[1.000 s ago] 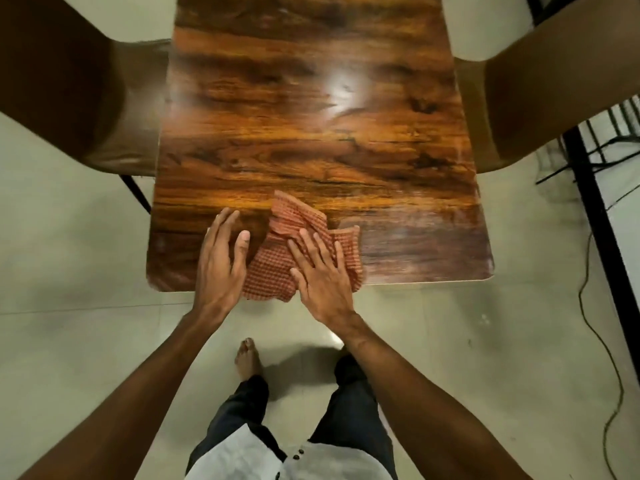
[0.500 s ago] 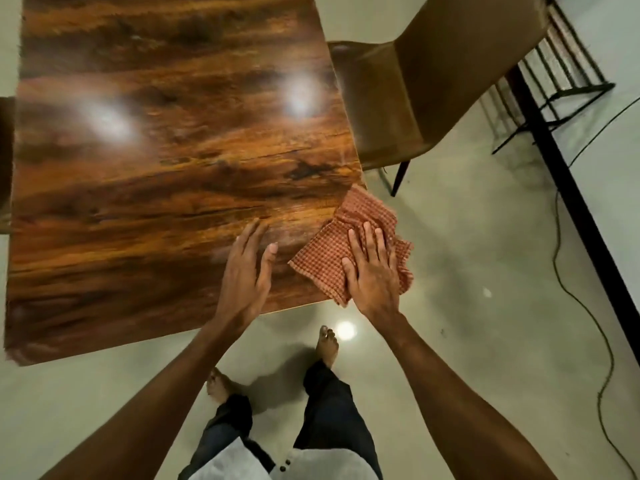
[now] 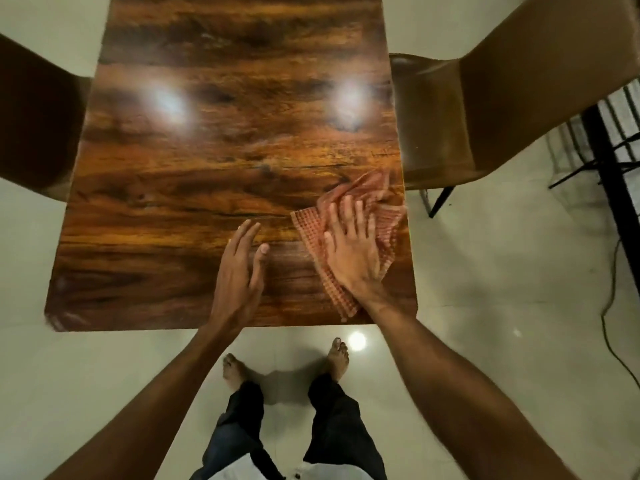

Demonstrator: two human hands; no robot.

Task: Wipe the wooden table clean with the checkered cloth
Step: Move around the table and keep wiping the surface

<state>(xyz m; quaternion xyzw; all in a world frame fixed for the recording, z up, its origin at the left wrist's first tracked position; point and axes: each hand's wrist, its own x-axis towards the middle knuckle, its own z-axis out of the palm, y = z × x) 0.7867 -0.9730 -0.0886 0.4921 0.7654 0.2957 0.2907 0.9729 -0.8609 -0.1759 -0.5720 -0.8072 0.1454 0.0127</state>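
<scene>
While the right hand (image 3: 353,252) presses flat-fingered on the limp, light checkered cloth (image 3: 309,226), the left hand (image 3: 239,268) spreads empty over the glossy desk (image 3: 207,168); a broad palm should curb bunching.

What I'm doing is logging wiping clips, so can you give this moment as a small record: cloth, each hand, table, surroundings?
cloth: checkered cloth, crumpled, on the table's near right corner area, by the right edge
right hand: right hand flat on the cloth, fingers straight
left hand: left hand open, over bare wood left of the cloth; contact unclear
table: wooden table, glossy, two light reflections
surroundings: left chair and right chair, both brown, one at each side
</scene>
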